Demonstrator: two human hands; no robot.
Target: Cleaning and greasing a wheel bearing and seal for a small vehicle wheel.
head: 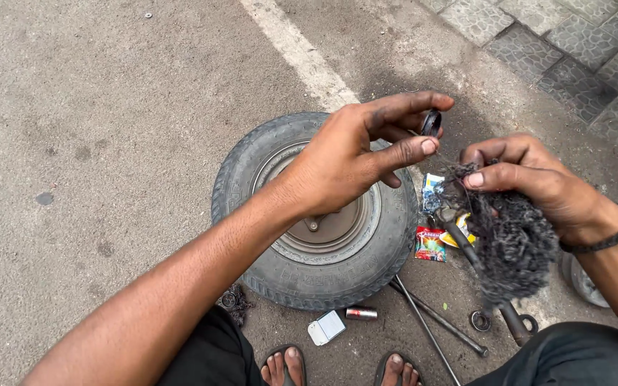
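The left hand (366,154) pinches a small black round ring (431,122) upright; just to its right, the right hand (531,179) grips a frayed dark grey rag (513,239).

One small tyre on its rim (316,221), one black bearing ring (431,122), one wad of dark cotton waste (511,239), two metal rods (434,318), two snack wrappers (430,244), one washer (479,321).

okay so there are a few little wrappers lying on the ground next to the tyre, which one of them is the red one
The red wrapper is the one lying just right of the tyre, at its lower right edge. The blue and white wrapper lies farther up, and the yellow wrapper sits to its right, partly hidden.
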